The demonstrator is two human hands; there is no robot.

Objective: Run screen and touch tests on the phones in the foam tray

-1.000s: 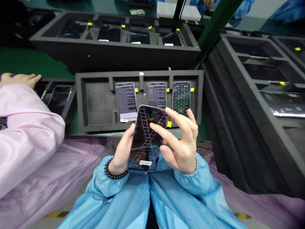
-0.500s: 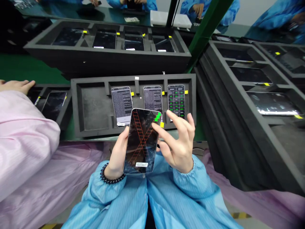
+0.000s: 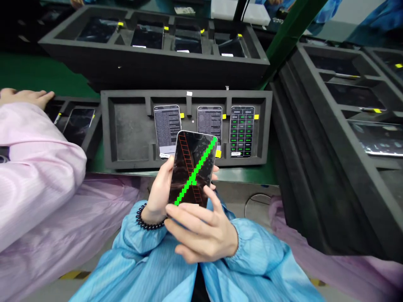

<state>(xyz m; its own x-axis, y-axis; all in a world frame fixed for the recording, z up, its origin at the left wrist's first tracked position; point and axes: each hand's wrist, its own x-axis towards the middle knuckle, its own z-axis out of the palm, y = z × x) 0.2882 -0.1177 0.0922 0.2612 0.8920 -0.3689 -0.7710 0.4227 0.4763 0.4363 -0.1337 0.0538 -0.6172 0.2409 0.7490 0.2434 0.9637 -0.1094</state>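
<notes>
Black-glass smartphone showing a green diagonal test line, held before a dark grey foam tray in the closed left hand, right hand clasping its lower end

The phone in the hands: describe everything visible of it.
The phone is a slim smartphone with rounded corners and a thin, light edge. Its lit, dark glass screen shows a stepped bright green band crossing a reddish ladder-like line. It tilts above the front of a foam tray, cradled from behind by the left hand, the right hand covering its lower end.
</notes>
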